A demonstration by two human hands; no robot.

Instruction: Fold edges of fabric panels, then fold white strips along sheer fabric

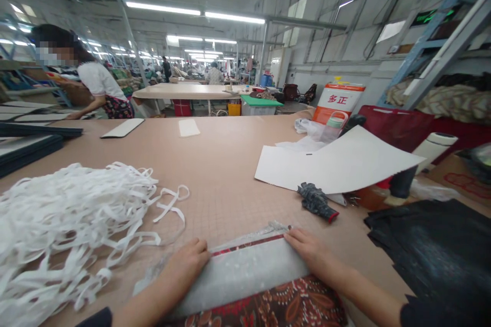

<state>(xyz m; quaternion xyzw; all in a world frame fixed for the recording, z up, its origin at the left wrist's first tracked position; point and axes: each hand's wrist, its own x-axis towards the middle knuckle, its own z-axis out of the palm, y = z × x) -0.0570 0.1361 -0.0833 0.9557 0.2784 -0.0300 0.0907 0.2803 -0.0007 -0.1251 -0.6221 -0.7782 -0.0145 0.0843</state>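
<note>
Near the table's front edge lies a brown and red patterned fabric with a pale grey, translucent strip across it. My left hand has its fingers bent over the strip's left end. At the right end, my right hand grips the strip's far corner, fingers pressed together. A thin red patterned edge shows beyond the strip, with crumpled clear plastic along it.
A pile of white straps covers the left. White board, a dark glove and black fabric lie right. A person leans over stacked panels at far left.
</note>
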